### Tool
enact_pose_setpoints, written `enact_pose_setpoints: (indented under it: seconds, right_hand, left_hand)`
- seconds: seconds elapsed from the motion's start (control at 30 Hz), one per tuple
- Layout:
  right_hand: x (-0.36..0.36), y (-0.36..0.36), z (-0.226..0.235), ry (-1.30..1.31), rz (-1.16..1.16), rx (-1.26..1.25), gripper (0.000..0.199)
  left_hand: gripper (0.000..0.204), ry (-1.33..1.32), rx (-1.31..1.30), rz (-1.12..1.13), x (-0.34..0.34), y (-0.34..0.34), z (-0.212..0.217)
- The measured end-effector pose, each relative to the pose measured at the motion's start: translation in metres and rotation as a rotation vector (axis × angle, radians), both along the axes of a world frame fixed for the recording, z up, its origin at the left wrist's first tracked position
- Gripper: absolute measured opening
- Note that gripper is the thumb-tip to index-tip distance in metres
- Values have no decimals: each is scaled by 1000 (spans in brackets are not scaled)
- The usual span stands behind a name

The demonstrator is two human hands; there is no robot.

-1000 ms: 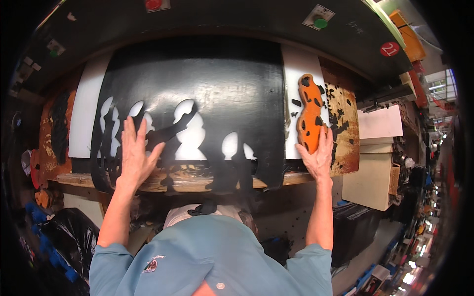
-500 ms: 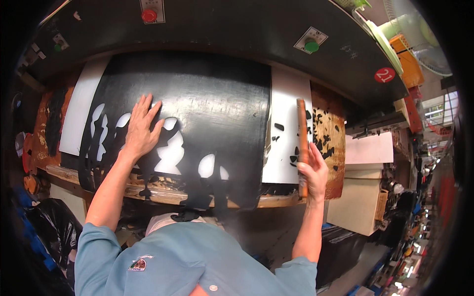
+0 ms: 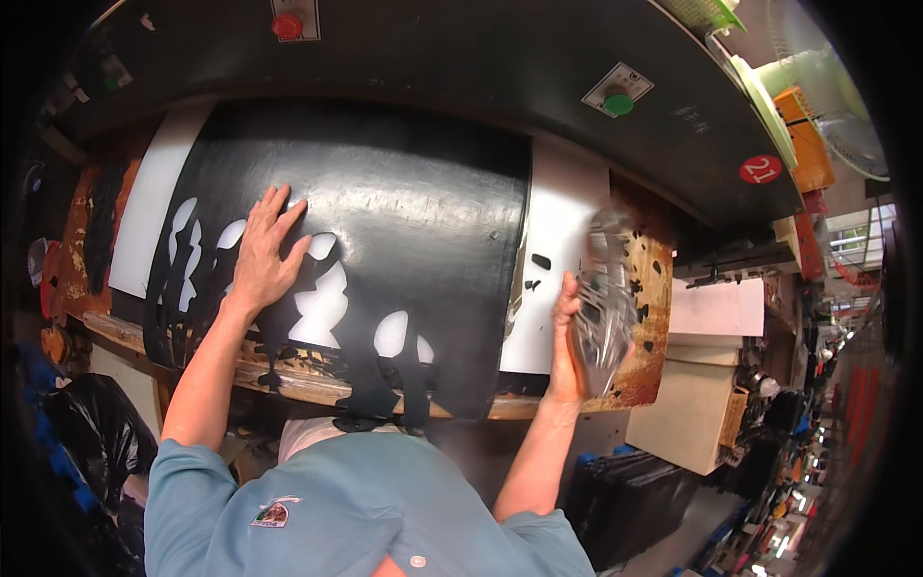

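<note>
My left hand (image 3: 261,252) lies flat with fingers spread on a large black rubbery sheet (image 3: 413,212). Several rounded and wavy holes are cut along the sheet's near part, and strips of it hang over the table edge. White board (image 3: 553,207) shows through the holes and past the sheet's right side. Beyond that side, my right hand (image 3: 565,332) grips what looks like a cutting die (image 3: 604,308), a metal-bladed outline smeared by motion. It is held upright above the board, its far end over the brown surface. Small black scraps (image 3: 541,261) lie on the board.
A dark machine beam (image 3: 433,58) spans the far side, with a red button (image 3: 286,27) and a green button (image 3: 618,103). Worn wooden edging (image 3: 317,385) runs along the front. Stacked pale boards (image 3: 687,375) stand at the right, and a black bag (image 3: 101,433) at the left.
The cutting die has turned from edge-on to showing its metal outline, and my right hand has shifted slightly left. My left hand stays flat on the sheet. The whole view has moved a little.
</note>
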State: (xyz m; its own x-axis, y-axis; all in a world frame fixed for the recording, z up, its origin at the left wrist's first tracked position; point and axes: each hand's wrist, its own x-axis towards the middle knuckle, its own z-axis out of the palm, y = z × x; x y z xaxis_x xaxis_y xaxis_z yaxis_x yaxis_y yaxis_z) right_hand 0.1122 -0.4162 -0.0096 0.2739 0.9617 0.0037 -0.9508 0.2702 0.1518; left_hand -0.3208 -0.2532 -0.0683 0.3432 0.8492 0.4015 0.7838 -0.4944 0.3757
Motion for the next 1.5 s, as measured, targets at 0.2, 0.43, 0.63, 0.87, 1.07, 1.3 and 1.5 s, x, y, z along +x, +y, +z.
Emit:
enact_pose_setpoints:
  seconds: [0.2, 0.43, 0.63, 0.87, 1.07, 1.3, 1.5]
  right_hand:
    - [26, -5, 6, -461, 77, -314, 86]
    - [-10, 6, 2, -2700, -115, -1040, 89]
    - [-3, -11, -56, -2510, -521, -996, 60]
    - [71, -21, -25, -2758, -511, -1442, 37]
    - [-12, -15, -17, -2507, -291, -1037, 106]
    - [-12, 6, -25, -2837, -271, -983, 119]
    - [-4, 14, -4, -2465, -244, -926, 102]
  left_hand:
    - [52, -7, -39, -8, 2, 1, 5]
    - [51, -43, -18, -40, -1, 4, 0]
    - [49, -48, -1, -54, -3, 4, -5]
    - [50, -44, 8, -65, -4, 6, -6]
    - [50, -70, 2, -76, -4, 7, -6]
    - [50, -14, -12, -40, 0, 4, 0]
    - [51, -62, 0, -34, 2, 3, -2]
